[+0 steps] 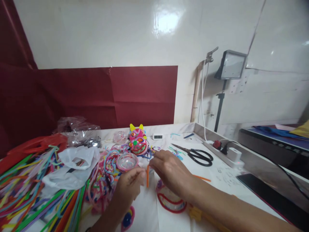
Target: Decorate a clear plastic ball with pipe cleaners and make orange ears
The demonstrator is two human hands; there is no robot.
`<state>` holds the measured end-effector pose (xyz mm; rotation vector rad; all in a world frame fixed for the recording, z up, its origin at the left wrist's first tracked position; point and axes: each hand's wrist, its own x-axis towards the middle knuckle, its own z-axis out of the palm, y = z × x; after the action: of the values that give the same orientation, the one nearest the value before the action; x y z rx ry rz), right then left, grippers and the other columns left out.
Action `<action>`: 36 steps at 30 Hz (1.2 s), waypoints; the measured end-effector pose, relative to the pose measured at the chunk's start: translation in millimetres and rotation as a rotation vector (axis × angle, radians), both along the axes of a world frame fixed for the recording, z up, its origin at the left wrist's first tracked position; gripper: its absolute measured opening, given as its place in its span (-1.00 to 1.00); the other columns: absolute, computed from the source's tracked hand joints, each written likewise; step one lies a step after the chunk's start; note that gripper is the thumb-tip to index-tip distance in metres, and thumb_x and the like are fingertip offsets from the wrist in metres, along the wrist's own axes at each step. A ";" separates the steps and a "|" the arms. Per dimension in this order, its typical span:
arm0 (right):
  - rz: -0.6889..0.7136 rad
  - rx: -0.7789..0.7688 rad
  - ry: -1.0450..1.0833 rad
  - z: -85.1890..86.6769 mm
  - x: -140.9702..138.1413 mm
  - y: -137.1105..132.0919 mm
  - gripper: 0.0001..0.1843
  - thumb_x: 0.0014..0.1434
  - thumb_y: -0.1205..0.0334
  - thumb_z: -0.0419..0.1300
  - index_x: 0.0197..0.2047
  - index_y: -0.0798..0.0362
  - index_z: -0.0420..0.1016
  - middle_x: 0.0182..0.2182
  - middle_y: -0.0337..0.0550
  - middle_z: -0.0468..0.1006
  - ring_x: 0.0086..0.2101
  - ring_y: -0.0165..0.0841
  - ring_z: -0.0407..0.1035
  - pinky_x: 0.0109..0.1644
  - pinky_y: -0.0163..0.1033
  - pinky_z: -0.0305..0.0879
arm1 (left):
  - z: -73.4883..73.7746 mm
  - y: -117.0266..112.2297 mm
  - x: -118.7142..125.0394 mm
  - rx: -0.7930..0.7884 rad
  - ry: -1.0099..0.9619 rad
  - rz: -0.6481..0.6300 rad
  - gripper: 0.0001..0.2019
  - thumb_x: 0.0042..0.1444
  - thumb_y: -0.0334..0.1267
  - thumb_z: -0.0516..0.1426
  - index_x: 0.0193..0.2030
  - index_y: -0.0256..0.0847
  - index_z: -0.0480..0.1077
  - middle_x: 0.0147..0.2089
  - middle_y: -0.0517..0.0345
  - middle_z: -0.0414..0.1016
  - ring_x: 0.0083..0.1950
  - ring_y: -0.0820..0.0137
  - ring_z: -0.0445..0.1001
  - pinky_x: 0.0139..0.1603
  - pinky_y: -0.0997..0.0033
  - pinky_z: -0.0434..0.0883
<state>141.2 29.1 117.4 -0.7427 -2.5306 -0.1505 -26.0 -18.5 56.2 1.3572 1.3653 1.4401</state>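
Observation:
My right hand (167, 167) pinches the upper end of a short orange pipe cleaner (147, 178), which hangs nearly upright. My left hand (131, 185) is closed just left of it, fingertips together; whether they hold anything is hidden. Below my right wrist lies a clear round shell (171, 198) edged with red pipe cleaner, partly covered by the hand. A pink-edged piece with a dark blue centre (127, 219) is near my left forearm. Another orange pipe cleaner (202, 178) shows behind my right forearm, and a yellow piece (195, 213) in front of it.
Black-handled scissors (196, 155) lie at the right, before a power strip (224, 156) and a black phone-like slab (272, 199). Colourful animal heads (138, 145) and a clear bowl (127, 161) stand behind. Pipe cleaners (65, 206) and a white bag (72, 174) fill the left.

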 end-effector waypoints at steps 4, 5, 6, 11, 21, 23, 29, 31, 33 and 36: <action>0.009 -0.092 0.040 -3.3 3.4 -5.1 -0.80 0.24 0.41 0.04 -0.35 0.10 0.46 -0.37 -0.12 0.48 -0.36 -0.35 0.35 -0.31 -0.31 0.17 | 2.7 -0.8 15.3 -0.003 -0.003 -0.104 -0.78 0.00 -0.13 0.14 -0.52 -0.23 0.34 -0.78 0.45 0.09 -0.78 0.65 -0.04 -0.74 0.60 -0.10; 0.006 -0.125 0.073 -4.4 4.4 -5.7 -0.80 0.24 0.41 0.04 -0.35 0.10 0.45 -0.38 -0.12 0.48 -0.37 -0.35 0.36 -0.32 -0.32 0.17 | 2.9 -0.5 16.4 -0.003 0.009 -0.110 -0.78 0.00 -0.13 0.14 -0.53 -0.23 0.33 -0.79 0.46 0.07 -0.78 0.64 -0.02 -0.73 0.60 -0.10; 0.001 -0.160 0.113 -5.4 5.2 -6.2 -0.80 0.23 0.42 0.03 -0.36 0.11 0.45 -0.39 -0.12 0.48 -0.38 -0.36 0.36 -0.33 -0.33 0.17 | 3.1 -0.2 17.1 -0.001 0.016 -0.115 -0.78 0.00 -0.14 0.14 -0.52 -0.23 0.33 -0.80 0.46 0.07 -0.78 0.64 -0.01 -0.73 0.60 -0.09; -0.035 -0.329 0.374 -9.2 4.5 -9.2 -0.81 0.17 0.44 0.06 -0.44 0.10 0.41 -0.50 -0.20 0.46 -0.46 -0.42 0.33 -0.38 -0.37 0.15 | 6.0 -0.7 20.7 0.003 0.022 -0.126 -0.80 0.03 -0.16 0.12 -0.49 -0.22 0.34 -0.82 0.44 0.10 -0.77 0.63 -0.01 -0.72 0.61 -0.07; -0.001 -0.603 0.467 -7.0 13.8 -8.3 -0.87 0.12 0.36 0.11 -0.36 0.06 0.48 -0.53 -0.30 0.46 -0.49 -0.46 0.31 -0.42 -0.40 0.12 | 12.5 2.2 17.7 -0.094 -0.124 -0.179 -0.71 -0.05 -0.02 0.19 -0.43 -0.22 0.33 -0.77 0.34 0.31 -0.78 0.55 0.22 -0.75 0.59 0.21; -0.002 -0.625 0.471 -6.6 16.5 -7.5 -0.88 0.11 0.37 0.11 -0.35 0.06 0.49 -0.53 -0.30 0.45 -0.50 -0.46 0.30 -0.42 -0.40 0.12 | 15.5 2.3 17.6 -0.102 -0.125 -0.190 -0.70 -0.07 -0.01 0.20 -0.42 -0.22 0.33 -0.77 0.34 0.31 -0.78 0.53 0.24 -0.75 0.58 0.22; 0.011 -0.614 0.457 -6.0 17.5 -7.7 -0.85 0.11 0.37 0.11 -0.46 0.10 0.45 -0.65 -0.36 0.32 -0.59 -0.51 0.18 -0.50 -0.41 0.05 | 28.1 2.6 20.0 -0.074 0.037 -0.191 -0.71 0.08 0.00 0.09 -0.43 -0.20 0.32 -0.86 0.42 0.17 -0.86 0.60 0.04 -0.81 0.64 -0.03; 0.012 -0.597 0.442 -6.0 17.5 -8.6 -0.83 0.12 0.37 0.10 -0.48 0.09 0.46 -0.65 -0.36 0.32 -0.60 -0.50 0.17 -0.50 -0.41 0.05 | 30.4 3.6 21.1 -0.043 0.086 -0.198 -0.71 0.11 -0.02 0.06 -0.46 -0.19 0.31 -0.88 0.44 0.13 -0.87 0.62 -0.01 -0.79 0.63 -0.05; 0.008 -0.584 0.428 -6.4 18.2 -9.7 -0.83 0.12 0.37 0.10 -0.45 0.09 0.48 -0.64 -0.34 0.36 -0.58 -0.49 0.21 -0.49 -0.41 0.06 | 31.1 4.7 22.4 -0.001 0.112 -0.187 -0.72 0.12 -0.06 0.05 -0.49 -0.18 0.30 -0.88 0.46 0.10 -0.87 0.63 -0.02 -0.78 0.63 -0.04; -0.018 -0.551 0.430 -8.0 20.0 -11.6 -0.86 0.10 0.38 0.12 -0.38 0.07 0.51 -0.57 -0.29 0.47 -0.53 -0.46 0.29 -0.44 -0.39 0.11 | 30.5 6.3 24.4 0.025 0.130 -0.139 -0.73 0.12 -0.08 0.05 -0.50 -0.18 0.31 -0.87 0.45 0.13 -0.87 0.62 0.00 -0.79 0.63 -0.02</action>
<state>161.2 17.5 109.4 -0.8861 -2.1524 0.6559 -1.6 -12.3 86.6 1.5537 1.3098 1.3003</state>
